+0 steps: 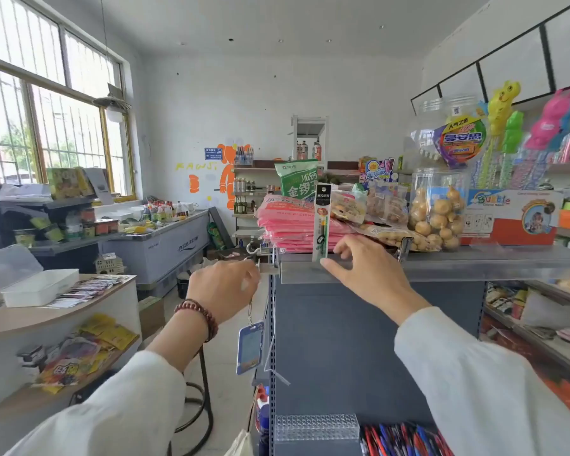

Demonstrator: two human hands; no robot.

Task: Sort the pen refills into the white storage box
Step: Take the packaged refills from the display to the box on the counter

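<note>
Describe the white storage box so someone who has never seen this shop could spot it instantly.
Look left, below the big barred window, to the curved wooden counter. The white storage box sits on its top, a low rectangular tub beside fanned-out flat packets. It alone has a clear lid tilted open behind it.

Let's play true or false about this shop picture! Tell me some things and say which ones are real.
1. The right hand pinches a slim pen refill pack and holds it upright. True.
2. The white plastic storage box sits on the grey shelf top. False: it sits on the curved wooden counter at the left.
3. The box's clear lid is open. True.
4. The brown bead bracelet is on the right wrist. False: it is on the left wrist.
</note>
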